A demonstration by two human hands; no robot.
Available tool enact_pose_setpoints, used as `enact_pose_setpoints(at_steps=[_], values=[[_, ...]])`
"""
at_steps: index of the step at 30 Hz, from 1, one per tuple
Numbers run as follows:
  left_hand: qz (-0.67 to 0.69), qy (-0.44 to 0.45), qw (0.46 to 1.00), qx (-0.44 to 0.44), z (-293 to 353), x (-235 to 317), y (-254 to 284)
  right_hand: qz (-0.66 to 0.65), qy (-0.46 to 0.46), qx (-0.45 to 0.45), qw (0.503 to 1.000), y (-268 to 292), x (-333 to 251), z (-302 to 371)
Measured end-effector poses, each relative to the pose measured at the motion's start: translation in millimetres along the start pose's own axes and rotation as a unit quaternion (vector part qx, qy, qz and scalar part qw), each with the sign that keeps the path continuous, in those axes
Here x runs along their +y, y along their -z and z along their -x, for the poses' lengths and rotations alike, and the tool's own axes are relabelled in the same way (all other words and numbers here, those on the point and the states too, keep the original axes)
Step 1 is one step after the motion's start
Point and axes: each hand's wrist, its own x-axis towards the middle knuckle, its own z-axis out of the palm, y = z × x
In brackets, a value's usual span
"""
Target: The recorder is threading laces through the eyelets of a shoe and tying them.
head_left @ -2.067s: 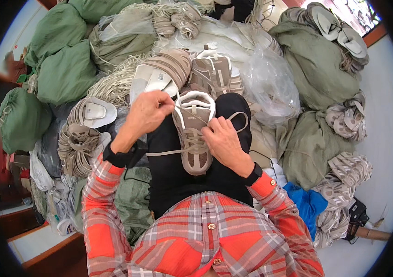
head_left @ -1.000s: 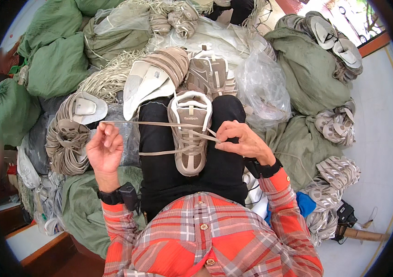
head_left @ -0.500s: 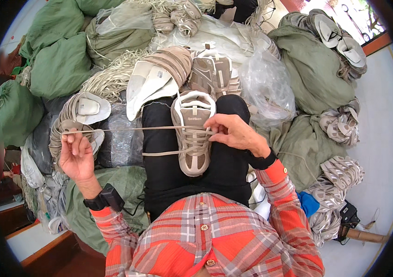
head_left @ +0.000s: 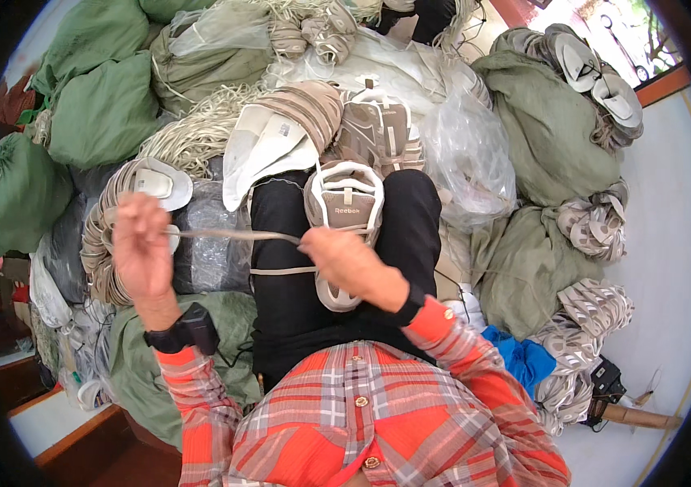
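Note:
A brown-and-white sneaker upper (head_left: pixel 326 214) lies between my thighs, its toe toward me. My left hand (head_left: pixel 144 252), smeared by motion, is off to the left with its fingers closed on a flat beige shoelace (head_left: pixel 236 234). The lace stretches across above my left thigh to my right hand (head_left: pixel 352 261), whose thumb and fingers pinch it in front of the upper. That hand covers most of the lacing and part of the toe. Below, another length of lace (head_left: pixel 280 271) comes out of the upper and lies over my left thigh.
Beyond my knees sit stacked uppers (head_left: pixel 301 114) and another brown upper (head_left: pixel 374 134). A heap of loose laces (head_left: pixel 199 130) is behind on the left. Green sacks (head_left: pixel 102 109), clear plastic (head_left: pixel 471 158) and bundles of uppers (head_left: pixel 593 312) surround me. A blue cloth (head_left: pixel 521 357) lies at right.
My right hand has moved left from the upper's right side to its left edge, now pinching the lace there. My left hand has shifted slightly right and its fingers have blurred.

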Motion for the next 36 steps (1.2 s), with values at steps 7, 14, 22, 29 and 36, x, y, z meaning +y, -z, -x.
enact_pose_setpoints(at_steps=[7,14,22,29,36], values=[[-0.551,0.19,0.813,0.005,26.7,-120.6,-2.5,0.007,-0.038,-0.046,0.998,10.9,-30.6,29.5],[-0.726,0.094,0.679,-0.048,24.9,-145.4,-6.6,0.135,-0.026,0.129,0.982,58.6,0.3,12.3],[-0.817,-0.102,0.557,-0.108,24.1,-161.7,-8.4,0.248,0.055,0.095,0.963,52.8,4.5,-5.1],[-0.821,-0.181,0.528,-0.121,26.7,-176.3,-3.8,0.178,0.058,0.104,0.977,45.2,11.6,-7.2],[-0.621,0.248,0.743,-0.032,0.0,-154.0,7.1,0.146,0.056,0.06,0.986,51.8,18.1,-15.4]])
